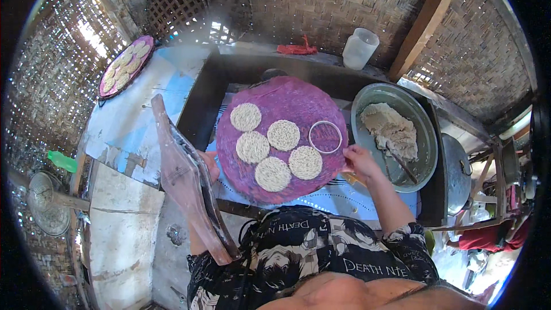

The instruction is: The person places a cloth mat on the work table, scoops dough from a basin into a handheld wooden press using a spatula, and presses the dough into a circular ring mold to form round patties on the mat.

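In front of me sits a round tray (241,183) with a purple mesh-like surface. Several pale discs of squiggled noodle strands (273,174) lie flat on it, and a thin white ring (310,137) rests at its right side, enclosing bare purple. My right hand (361,162) is closed at the tray's right rim, thumb close beside the ring. My left hand (212,164) is mostly hidden behind a long wooden press (185,172) with two stacked handles. It appears to grip the press, which is tilted left of the tray.
A grey-green basin (429,155) at right holds pale dough (390,126) and a stick-like utensil (404,166). A dark-framed box surrounds the tray. Another purple tray (104,89) with discs stands far left. A translucent container (361,49) and red plastic (297,49) sit along the back ledge.
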### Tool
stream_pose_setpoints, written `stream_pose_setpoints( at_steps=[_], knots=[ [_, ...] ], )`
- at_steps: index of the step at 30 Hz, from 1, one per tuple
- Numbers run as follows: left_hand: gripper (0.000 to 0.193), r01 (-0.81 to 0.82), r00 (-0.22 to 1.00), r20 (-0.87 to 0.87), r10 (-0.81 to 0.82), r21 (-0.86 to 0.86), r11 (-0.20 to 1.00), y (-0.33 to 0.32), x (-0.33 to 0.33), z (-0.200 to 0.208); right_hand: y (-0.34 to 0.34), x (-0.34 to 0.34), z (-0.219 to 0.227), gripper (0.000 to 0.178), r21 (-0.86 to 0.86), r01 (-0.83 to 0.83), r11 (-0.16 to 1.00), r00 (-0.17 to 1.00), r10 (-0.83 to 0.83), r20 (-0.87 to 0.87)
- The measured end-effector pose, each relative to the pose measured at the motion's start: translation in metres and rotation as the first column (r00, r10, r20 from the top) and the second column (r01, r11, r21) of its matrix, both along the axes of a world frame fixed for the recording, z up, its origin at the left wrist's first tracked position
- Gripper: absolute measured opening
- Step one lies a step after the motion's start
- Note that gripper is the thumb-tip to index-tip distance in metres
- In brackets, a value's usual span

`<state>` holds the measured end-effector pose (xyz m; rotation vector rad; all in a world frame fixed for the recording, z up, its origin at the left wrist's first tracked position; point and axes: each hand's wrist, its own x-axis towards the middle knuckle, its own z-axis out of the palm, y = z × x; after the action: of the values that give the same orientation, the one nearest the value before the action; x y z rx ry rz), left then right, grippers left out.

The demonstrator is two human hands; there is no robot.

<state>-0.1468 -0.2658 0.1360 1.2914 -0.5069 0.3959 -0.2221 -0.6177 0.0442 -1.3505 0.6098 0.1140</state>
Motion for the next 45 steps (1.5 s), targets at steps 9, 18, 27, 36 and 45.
stream_pose_setpoints(
  at_steps=[9, 18, 27, 36, 45],
  knots=[
    [0.019, 0.328, 0.945, 0.027, -0.327, -0.135, 0.935, -0.009, -0.027, -0.01, 0.06, -0.053, -0.006, 0.026, 0.383, 0.0, 0.924, 1.0, 0.003, -0.007],
    [0.029, -0.155, 0.947, 0.297, -0.124, 0.759, 0.632, -0.135, -0.052, 0.013, -0.023, -0.08, 0.086, 0.039, -0.605, -0.099, 0.79, 0.866, 0.368, 0.34],
    [0.012, -0.004, 0.855, 0.218, -0.471, 0.91, 0.414, -0.294, -0.108, 0.026, -0.036, -0.125, 0.168, 0.057, -0.815, 0.574, -0.085, 0.713, 0.541, 0.446],
    [0.019, -0.172, 0.684, 0.339, -0.646, 0.935, 0.309, -0.315, -0.134, 0.045, -0.11, -0.194, 0.208, 0.041, -0.797, 0.091, 0.597, 0.792, 0.442, 0.422],
    [0.038, 0.843, 0.152, -0.481, -0.864, -0.394, 0.367, -0.321, -0.091, 0.037, -0.192, -0.183, 0.193, 0.025, 0.091, 0.677, 0.73, 0.236, -0.332, 0.913]
  ],
)
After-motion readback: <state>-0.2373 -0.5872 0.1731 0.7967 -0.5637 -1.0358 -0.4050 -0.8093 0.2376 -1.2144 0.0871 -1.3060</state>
